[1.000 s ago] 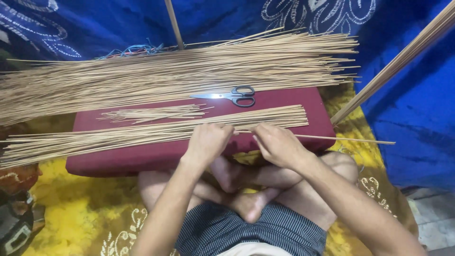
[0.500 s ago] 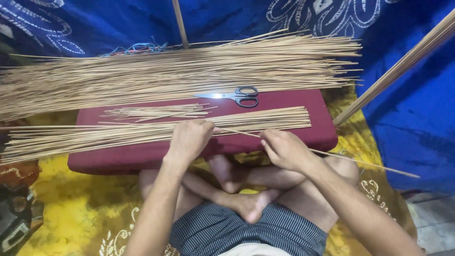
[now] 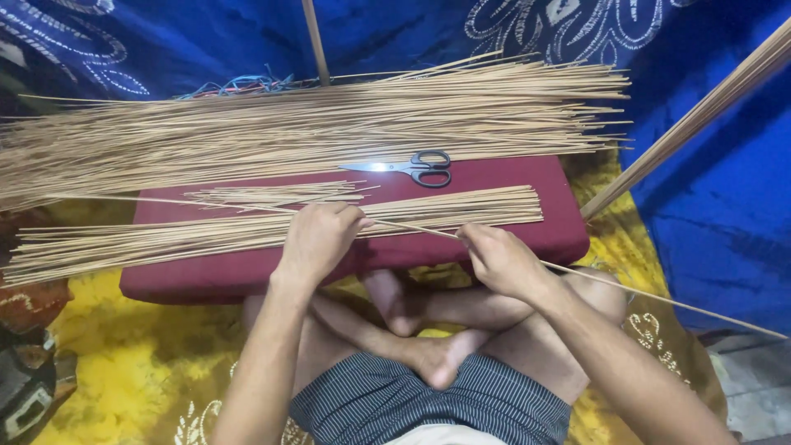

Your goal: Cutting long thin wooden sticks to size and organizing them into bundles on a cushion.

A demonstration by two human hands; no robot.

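- Left hand [image 3: 317, 239] & right hand [image 3: 498, 259]: fingers closed on one thin stick [image 3: 412, 228], held across the maroon cushion [image 3: 461, 247]'s front edge.
- Near bundle [image 3: 247, 232] laid out; big pile [image 3: 313, 128] behind, probably unsorted.
- Scissors [image 3: 412, 166] lie untouched.

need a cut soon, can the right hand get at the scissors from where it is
Probably yes: the scissors lie in the open on the red cushion, past the stick row. The right hand holds one stick, though.
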